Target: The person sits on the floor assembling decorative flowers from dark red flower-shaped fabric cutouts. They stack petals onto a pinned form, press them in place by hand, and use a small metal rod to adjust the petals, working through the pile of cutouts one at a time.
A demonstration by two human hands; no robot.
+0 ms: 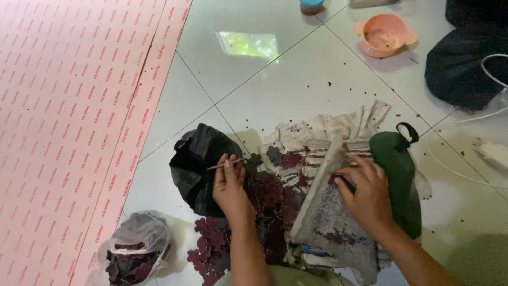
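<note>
The left hand (228, 182) pinches a thin stick (226, 164) between thumb and fingers, the stick lying nearly level with its tip pointing right toward a dark flower-shaped cutout (273, 154). The right hand (366, 196) is curled down over a small dark red piece (341, 181), fingertips pressing it onto a grey board (328, 212) that tilts up on the person's lap; whether the fingers pinch the piece or only press it cannot be told.

Between the two hands lies a heap of dark red flower cutouts (270, 196), spilling down to the floor by the left forearm. Under the board and heap is a stained white cloth (338, 127), bunched and spreading away from the person. A black plastic bag (198, 159) sits crumpled just left of the left hand, touching the heap's edge. A green pad (397, 164) with a black loop lies right of the board, partly under the right wrist.

At lower left a clear bag (135, 249) holds more dark red cutouts. A pink patterned sheet (69, 116) covers the floor on the left. Farther off on the white tiles (317, 79) stand a pink bowl (383, 36) and, at the top edge, a jar with a blue lid (311, 6). A dark cloth (465, 58) and white cable (492, 74) lie at the right.
</note>
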